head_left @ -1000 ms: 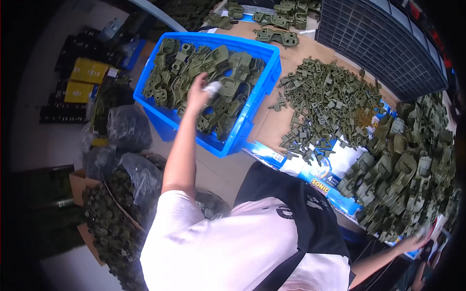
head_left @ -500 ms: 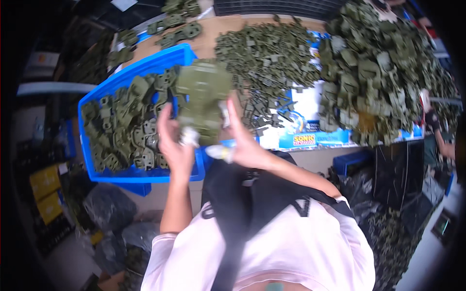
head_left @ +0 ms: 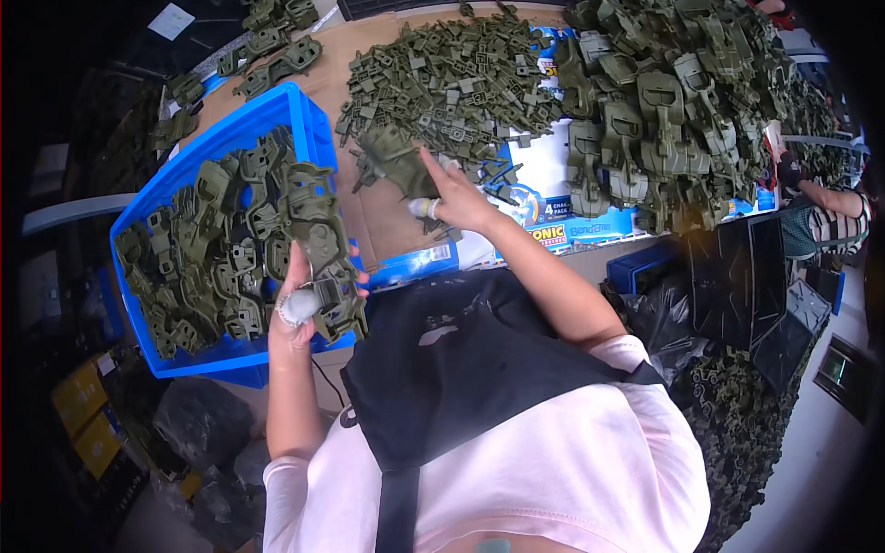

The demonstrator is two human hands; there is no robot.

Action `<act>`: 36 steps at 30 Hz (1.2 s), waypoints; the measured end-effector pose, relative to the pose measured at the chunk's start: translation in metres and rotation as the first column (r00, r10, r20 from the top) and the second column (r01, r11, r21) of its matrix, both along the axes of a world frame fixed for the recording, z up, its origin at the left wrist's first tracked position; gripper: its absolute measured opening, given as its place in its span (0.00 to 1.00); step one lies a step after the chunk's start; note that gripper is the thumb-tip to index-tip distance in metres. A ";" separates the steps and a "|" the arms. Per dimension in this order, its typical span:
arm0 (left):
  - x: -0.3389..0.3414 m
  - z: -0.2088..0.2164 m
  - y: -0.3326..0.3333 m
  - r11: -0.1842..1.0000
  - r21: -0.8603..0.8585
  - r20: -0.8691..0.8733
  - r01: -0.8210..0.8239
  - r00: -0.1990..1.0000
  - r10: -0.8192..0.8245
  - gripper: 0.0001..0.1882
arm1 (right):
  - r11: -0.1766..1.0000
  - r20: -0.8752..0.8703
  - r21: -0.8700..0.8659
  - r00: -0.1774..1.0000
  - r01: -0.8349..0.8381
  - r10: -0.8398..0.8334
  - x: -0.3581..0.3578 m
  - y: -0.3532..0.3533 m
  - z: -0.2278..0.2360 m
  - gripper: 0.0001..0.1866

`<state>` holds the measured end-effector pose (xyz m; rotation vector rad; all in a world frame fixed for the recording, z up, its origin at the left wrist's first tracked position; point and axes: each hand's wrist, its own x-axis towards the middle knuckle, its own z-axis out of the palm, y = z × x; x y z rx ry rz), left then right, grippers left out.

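Note:
My left hand (head_left: 297, 300) grips a long olive-green moulded plastic part (head_left: 318, 235) with cut-out openings, tilted over the right edge of a blue plastic bin (head_left: 138, 300). The thumb lies on its near side and fingertips show beyond it. Inside the bin lie several similar green parts (head_left: 207, 249). Farther right, my right hand (head_left: 458, 195) is closed on a smaller green plastic piece (head_left: 396, 164), smeared by motion, above the cardboard. White wrapping covers some fingers on both hands. Just beyond the right hand spreads a heap of small green pieces (head_left: 452, 78).
A tall pile of larger green parts (head_left: 659, 115) stands at the right on blue-and-white printed packaging (head_left: 535, 166). Cardboard (head_left: 369, 230) covers the tabletop. Black crates (head_left: 737, 281) and dark plastic bags (head_left: 203, 410) stand below. Another person's arm (head_left: 830, 198) shows at far right.
The hands have separated from the green part they held together. My left hand has moved down and left with a long part; my right has moved up toward the small pieces. The view has shifted.

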<state>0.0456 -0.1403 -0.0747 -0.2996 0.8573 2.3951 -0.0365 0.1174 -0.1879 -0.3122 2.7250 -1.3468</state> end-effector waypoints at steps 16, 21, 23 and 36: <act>-0.035 0.013 0.075 0.838 -0.515 0.092 0.179 0.984 -0.154 0.34 | 0.992 0.034 -0.129 0.999 0.012 -0.008 0.033 0.074 0.099 0.11; -0.039 0.005 0.078 0.771 -0.583 -0.059 0.257 0.933 -0.356 0.31 | 0.975 -0.206 0.124 0.957 -0.184 0.207 0.042 0.048 0.119 0.17; -0.040 0.006 0.077 0.743 -0.614 -0.094 0.267 0.910 -0.405 0.31 | 0.953 -0.161 0.210 0.954 -0.218 0.254 0.042 0.047 0.125 0.23; -0.034 0.004 0.079 0.711 -0.637 -0.167 0.298 0.847 -0.505 0.31 | 0.938 -0.008 0.099 0.942 -0.333 0.335 0.045 0.045 0.128 0.21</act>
